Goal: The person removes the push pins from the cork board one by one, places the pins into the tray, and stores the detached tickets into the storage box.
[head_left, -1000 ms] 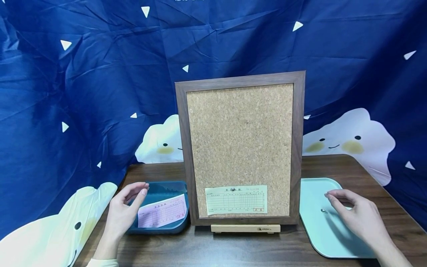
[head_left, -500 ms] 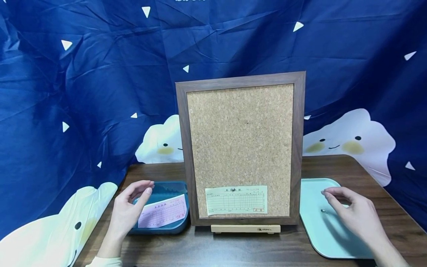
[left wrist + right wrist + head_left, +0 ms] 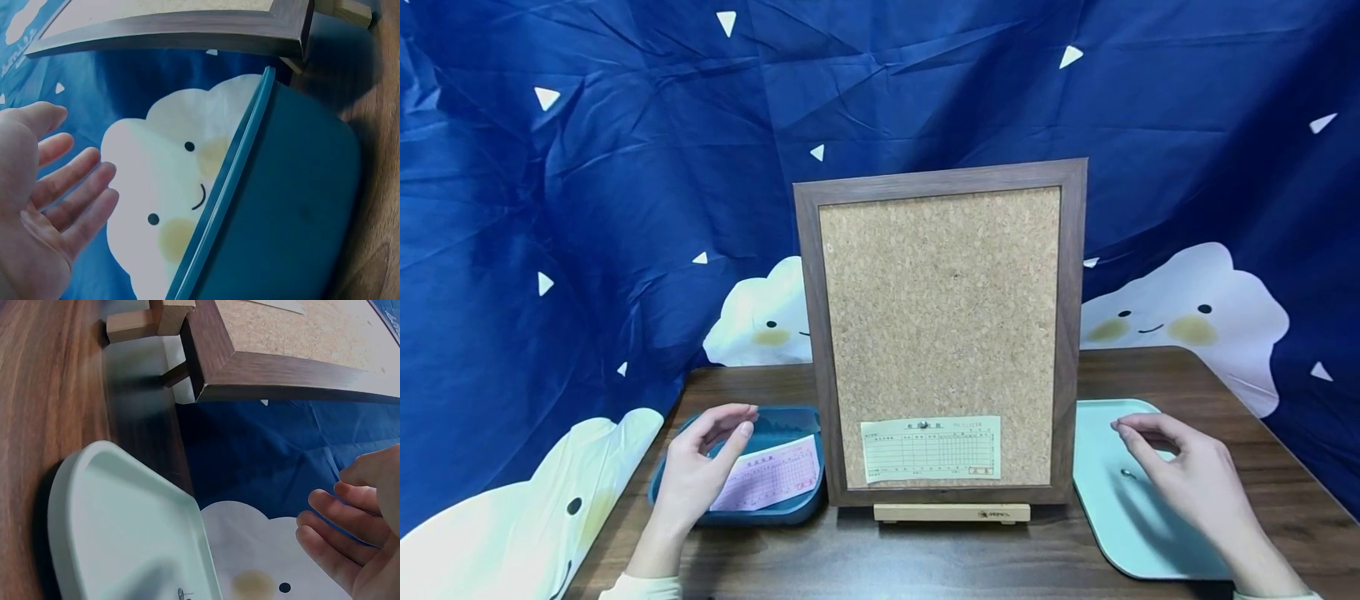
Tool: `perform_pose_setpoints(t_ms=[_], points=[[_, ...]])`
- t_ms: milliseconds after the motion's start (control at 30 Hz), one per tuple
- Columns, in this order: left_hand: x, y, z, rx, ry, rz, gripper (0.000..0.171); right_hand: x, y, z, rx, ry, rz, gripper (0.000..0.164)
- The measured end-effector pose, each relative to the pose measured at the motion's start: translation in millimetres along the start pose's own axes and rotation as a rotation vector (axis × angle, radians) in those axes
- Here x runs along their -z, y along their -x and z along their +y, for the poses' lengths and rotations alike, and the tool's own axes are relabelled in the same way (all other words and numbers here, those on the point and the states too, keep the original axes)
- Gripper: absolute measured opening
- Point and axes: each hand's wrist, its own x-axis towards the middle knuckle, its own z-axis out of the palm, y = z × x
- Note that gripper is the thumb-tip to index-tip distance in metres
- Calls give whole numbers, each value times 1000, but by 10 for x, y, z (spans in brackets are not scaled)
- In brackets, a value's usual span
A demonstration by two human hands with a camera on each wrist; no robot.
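My left hand hovers over the near left part of a dark blue bin, fingers loosely bent and holding nothing. A pink printed slip lies in that bin, partly behind the hand. On the other side, my right hand hangs above a mint green tray; the right wrist view shows its relaxed fingers with nothing between them. One small metal pushpin lies on the tray. Between the hands stands a framed cork board, with a green printed slip pinned low by a metal pushpin.
The board rests on a light wooden stand on a dark wood table. Behind the table hangs a blue cloth with clouds and white triangles. Bin and tray flank the board closely.
My left hand has drifted right, further over the bin and the pink slip. The right hand has shifted slightly left above the tray. Board, slips and pushpins stay in place.
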Motion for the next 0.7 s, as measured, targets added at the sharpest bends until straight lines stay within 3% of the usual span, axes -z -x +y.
perform_pose_setpoints(t_ms=[700], points=[[-154, -13, 136, -80, 44, -66, 25, 28, -40, -235, 27, -48, 31, 13]])
